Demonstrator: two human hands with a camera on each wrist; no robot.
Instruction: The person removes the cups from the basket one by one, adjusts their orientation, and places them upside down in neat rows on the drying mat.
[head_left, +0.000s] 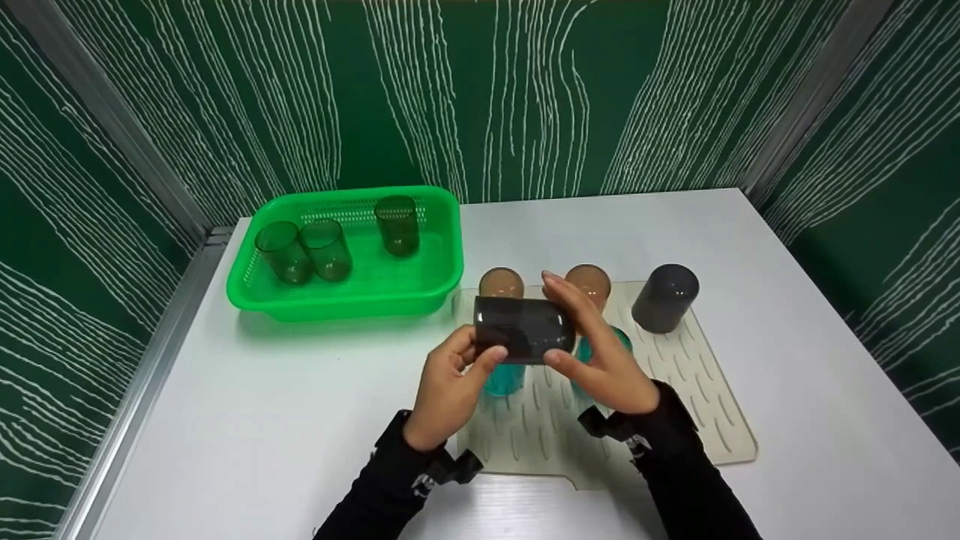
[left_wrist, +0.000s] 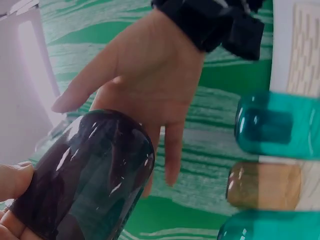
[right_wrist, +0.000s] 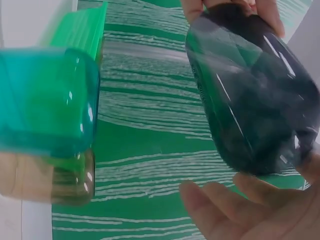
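Dark smoke-tinted cup (head_left: pixel 523 328): held on its side, raised above the near-left part of the drying mat (head_left: pixel 712 390), between both hands. Left hand (head_left: pixel 448 390): thumb and fingertips pinched on the cup's left end, seemingly the rim end, though the open mouth cannot be told for certain from the head view. Right hand (head_left: pixel 604 352): fingers straightened along the cup's far side and right end, thumb underneath, cradling rather than clenching; in the left wrist view the palm (left_wrist: pixel 150 65) stands spread behind the cup's rounded base (left_wrist: pixel 95 170). Sideways hold judged a mid-turn pose, suited to flipping the cup mouth-down like its neighbours. Drying mat: pale, ribbed, laid along the near-right portion of the white tabletop (head_left: pixel 300 420), ribs presumably for run-off. On the mat, all inverted, probably to drain: two amber cups (head_left: pixel 501 283) toward its far edge, a second dark cup (head_left: pixel 664 298) at its far-right corner, two teal cups (head_left: pixel 504 379) partly hidden beneath the hands. Green basket (head_left: pixel 442 277): toward the far-left of the tabletop, just beside the mat's far-left corner, holding three green-looking cups (head_left: pixel 325 249) standing mouth-up, two close together at its left, one apart toward its back wall.
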